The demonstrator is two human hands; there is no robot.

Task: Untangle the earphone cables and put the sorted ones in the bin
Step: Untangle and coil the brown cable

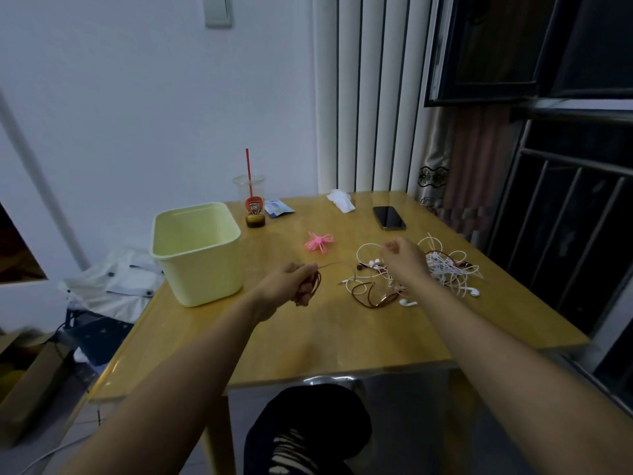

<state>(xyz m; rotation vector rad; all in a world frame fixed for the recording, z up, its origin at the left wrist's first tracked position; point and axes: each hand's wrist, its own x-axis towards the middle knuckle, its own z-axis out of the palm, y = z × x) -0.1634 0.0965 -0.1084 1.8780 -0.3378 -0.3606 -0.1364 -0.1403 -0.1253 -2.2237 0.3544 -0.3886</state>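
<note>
Wood table [342, 337], L hand [291, 284] clutching brown cable [318, 282] (near bin [195, 255]), R hand [404, 258] pinching white cable [362, 250]

pale yellow bin [205, 275] on a honey-tan wood table [342, 337]; earphone tangle [445, 267] is mostly white with a few dark brown strands and reddish-brown buds, the loose cable [368, 296] in front of it brown, the coiled cable [317, 282] reddish brown, the small looped item [319, 242] bright pink. phone [388, 217] glossy black, tissue [340, 199] white, packet [277, 208] blue and white, cup [250, 190] clear with a red straw [248, 173], an orange-red printed label and dark brown liquid at the bottom. wall [137, 97] plain white, blinds [373, 97] white with dark vertical stripes, trousers [308, 423] black with white frayed threads.
</note>
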